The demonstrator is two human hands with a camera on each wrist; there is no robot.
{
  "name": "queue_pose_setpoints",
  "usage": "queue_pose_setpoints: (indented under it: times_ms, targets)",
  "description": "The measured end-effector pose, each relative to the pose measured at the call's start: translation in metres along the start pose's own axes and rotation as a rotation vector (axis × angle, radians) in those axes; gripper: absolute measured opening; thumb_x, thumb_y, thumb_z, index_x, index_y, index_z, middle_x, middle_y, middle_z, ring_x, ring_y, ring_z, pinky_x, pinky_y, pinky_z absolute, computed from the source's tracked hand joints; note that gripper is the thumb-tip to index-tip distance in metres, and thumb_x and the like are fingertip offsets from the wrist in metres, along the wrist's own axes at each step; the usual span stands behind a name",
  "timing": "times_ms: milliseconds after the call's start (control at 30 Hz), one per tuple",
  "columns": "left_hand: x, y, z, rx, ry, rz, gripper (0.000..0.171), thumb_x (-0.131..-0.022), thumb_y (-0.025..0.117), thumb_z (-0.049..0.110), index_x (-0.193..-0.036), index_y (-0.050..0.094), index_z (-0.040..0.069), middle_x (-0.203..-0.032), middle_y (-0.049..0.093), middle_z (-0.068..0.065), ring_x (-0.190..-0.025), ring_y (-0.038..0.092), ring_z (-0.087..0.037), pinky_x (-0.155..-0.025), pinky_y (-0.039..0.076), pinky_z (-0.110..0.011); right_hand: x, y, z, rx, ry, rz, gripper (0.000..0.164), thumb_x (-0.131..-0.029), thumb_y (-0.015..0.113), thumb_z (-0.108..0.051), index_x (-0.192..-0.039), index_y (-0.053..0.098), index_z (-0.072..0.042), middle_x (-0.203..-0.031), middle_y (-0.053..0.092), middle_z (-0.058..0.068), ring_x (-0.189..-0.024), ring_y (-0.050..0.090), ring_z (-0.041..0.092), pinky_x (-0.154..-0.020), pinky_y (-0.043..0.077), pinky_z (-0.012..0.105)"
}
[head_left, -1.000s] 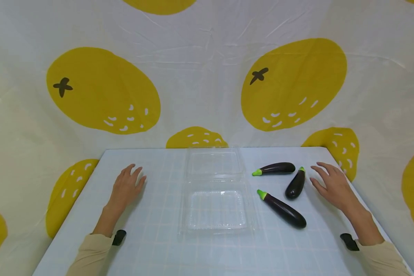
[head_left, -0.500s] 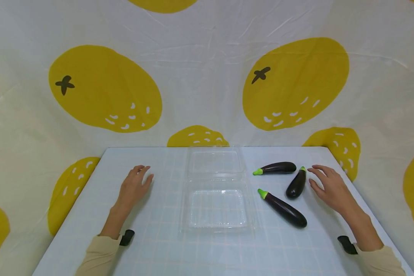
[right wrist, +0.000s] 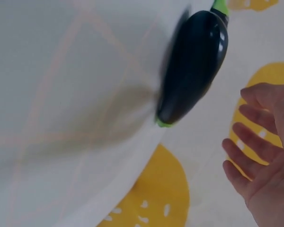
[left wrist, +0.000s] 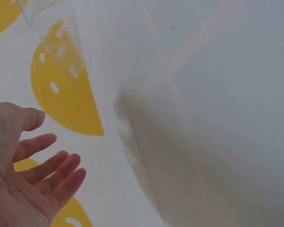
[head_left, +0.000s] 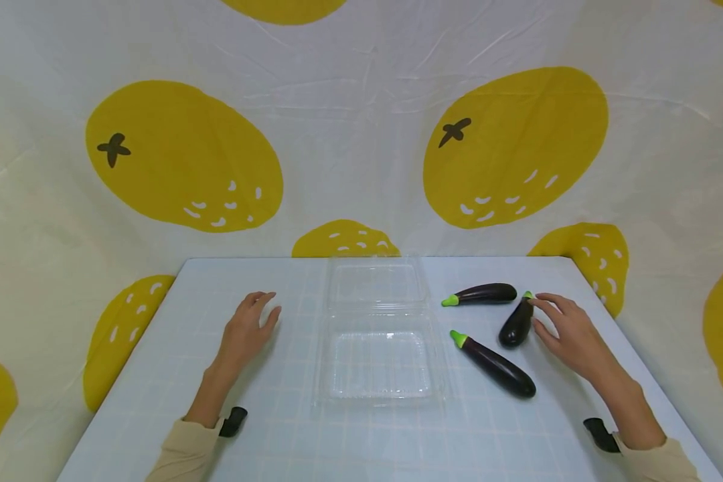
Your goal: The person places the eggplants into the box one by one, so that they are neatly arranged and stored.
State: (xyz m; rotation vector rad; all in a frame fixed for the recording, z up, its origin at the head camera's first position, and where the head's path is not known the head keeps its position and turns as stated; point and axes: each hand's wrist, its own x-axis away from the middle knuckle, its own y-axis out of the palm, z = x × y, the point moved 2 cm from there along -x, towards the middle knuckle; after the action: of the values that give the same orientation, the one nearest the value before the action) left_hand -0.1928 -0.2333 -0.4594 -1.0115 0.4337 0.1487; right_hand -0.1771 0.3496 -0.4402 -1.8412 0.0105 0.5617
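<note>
Three dark purple eggplants with green caps lie on the right half of the table: a far eggplant (head_left: pixel 488 293), a small eggplant (head_left: pixel 515 325) and a long eggplant (head_left: pixel 499 367). My right hand (head_left: pixel 572 338) is beside the small eggplant, its loosely bent fingertips right at that eggplant's upper right side. In the right wrist view the right hand (right wrist: pixel 265 146) shows a bare palm with spread fingers. My left hand (head_left: pixel 245 335) hovers left of a clear plastic clamshell box (head_left: pixel 381 408), fingers relaxed and holding nothing. The box stands with its lid (head_left: pixel 373 284) laid back.
A pale checked cloth covers the table (head_left: pixel 313 445). Behind it hangs a white curtain (head_left: pixel 349 134) with large yellow fruit prints. Dark straps (head_left: pixel 233 422) circle both wrists near the beige sleeves (head_left: pixel 187 452).
My right hand has moved left to the small eggplant. My left hand has shifted right, closer to the box. The eggplants and the box have stayed put.
</note>
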Motion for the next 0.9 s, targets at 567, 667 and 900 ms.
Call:
queue_pose_setpoints:
  times_ms: [567,667,900]
  targets:
    - [0.001,0.015,0.031,0.208,-0.036,-0.037,0.037,-0.1,0.069,0.013,-0.133,0.065,-0.003,-0.128,0.061,-0.022,-0.101,0.066,-0.032,-0.083,0.058,-0.047,0.003,0.004,-0.025,-0.031,-0.086,0.048,0.046,-0.084,0.082,-0.003,-0.126,0.065,0.001,-0.129,0.059,0.024,-0.118,0.054,0.045,-0.093,0.046,0.067]
    - [0.002,0.018,0.036,0.242,-0.045,-0.049,0.037,-0.1,0.069,0.013,-0.133,0.064,-0.003,-0.129,0.061,-0.021,-0.101,0.067,-0.031,-0.083,0.059,-0.047,0.004,0.005,-0.031,-0.037,-0.092,0.048,0.046,-0.083,0.083,-0.004,-0.126,0.065,0.001,-0.128,0.06,0.023,-0.118,0.054,0.044,-0.093,0.046,0.066]
    - [0.005,0.025,0.044,0.315,-0.041,-0.059,0.038,-0.1,0.069,0.012,-0.135,0.063,-0.001,-0.128,0.063,-0.022,-0.099,0.066,-0.029,-0.082,0.06,-0.046,0.008,0.008,-0.041,-0.038,-0.096,0.032,0.046,-0.083,0.083,-0.005,-0.125,0.065,0.0,-0.126,0.061,0.022,-0.117,0.055,0.044,-0.094,0.047,0.066]
